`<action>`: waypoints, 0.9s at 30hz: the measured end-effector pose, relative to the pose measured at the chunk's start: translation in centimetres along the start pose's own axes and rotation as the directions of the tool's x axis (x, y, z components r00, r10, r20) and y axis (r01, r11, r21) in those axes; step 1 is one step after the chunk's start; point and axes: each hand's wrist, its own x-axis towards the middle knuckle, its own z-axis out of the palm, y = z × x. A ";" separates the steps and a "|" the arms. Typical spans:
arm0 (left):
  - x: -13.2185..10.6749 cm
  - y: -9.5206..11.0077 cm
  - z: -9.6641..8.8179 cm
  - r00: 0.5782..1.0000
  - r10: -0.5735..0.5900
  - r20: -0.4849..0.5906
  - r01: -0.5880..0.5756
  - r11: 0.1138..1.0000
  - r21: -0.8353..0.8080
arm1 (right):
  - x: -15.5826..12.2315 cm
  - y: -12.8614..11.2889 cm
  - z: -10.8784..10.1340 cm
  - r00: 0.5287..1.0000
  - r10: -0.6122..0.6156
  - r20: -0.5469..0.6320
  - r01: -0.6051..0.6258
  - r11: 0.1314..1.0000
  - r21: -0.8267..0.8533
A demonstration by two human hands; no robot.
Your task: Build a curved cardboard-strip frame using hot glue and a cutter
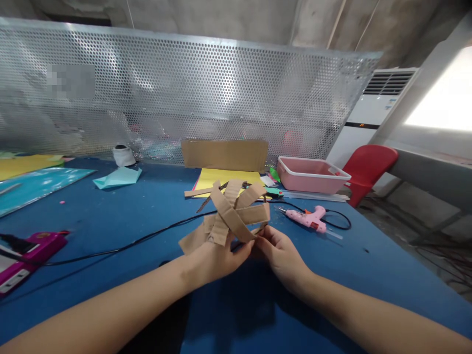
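Note:
A shape made of crossed brown cardboard strips (233, 214) is held up just above the blue table (110, 216). My left hand (217, 255) grips it from below and behind, fingers closed round the strips. My right hand (277, 250) pinches the lower right end of a strip. Both forearms reach in from the bottom edge.
A pink glue gun (308, 219) lies to the right with its black cord (121, 246) running left to a pink power strip (29, 253). Behind are a yellow sheet (221, 177), a cardboard piece (224, 154), a pink tray (311, 174), light blue paper (117, 177), a perforated metal screen (184, 93) and a red chair (368, 167).

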 end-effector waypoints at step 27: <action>4.7 -4.5 -5.4 0.869 0.347 0.353 -0.423 0.890 0.168 | 1.0 -1.1 -1.6 0.989 0.134 -0.058 -0.119 0.970 0.211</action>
